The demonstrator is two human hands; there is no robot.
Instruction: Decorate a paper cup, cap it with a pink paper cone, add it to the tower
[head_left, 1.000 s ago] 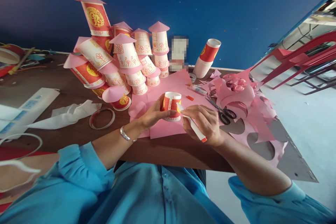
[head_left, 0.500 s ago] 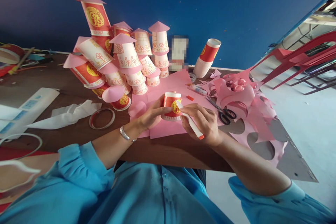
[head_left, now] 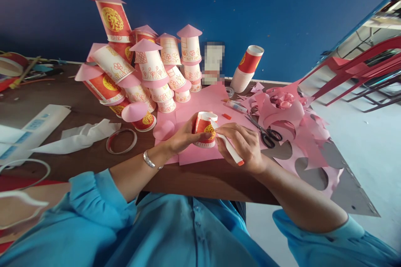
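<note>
My left hand (head_left: 185, 137) is closed around a red and white paper cup (head_left: 203, 125) with a yellow emblem. The cup is held upside down above the pink paper (head_left: 200, 156), its fringed rim facing down. In my right hand (head_left: 247, 146) is a white marker (head_left: 229, 149) with an orange end; its tip is at the cup's right side near the top. An orange cap (head_left: 226, 116) lies on the paper just beyond. To the left, a pink paper cone (head_left: 134, 112) sits among several stacked cups (head_left: 153, 66), some with orange drawings.
Scissors (head_left: 266, 133), a glue bottle (head_left: 236, 106) and pink scraps (head_left: 297, 114) lie to the right. A cup stack (head_left: 242, 79) leans at the wall. On the left are a tape roll (head_left: 121, 141), crumpled white paper (head_left: 90, 133) and a power strip (head_left: 36, 127).
The cup has tipped slightly toward me, showing more of its top, and the emblem sits lower. My left thumb has shifted across it. My right hand with the marker has barely moved.
</note>
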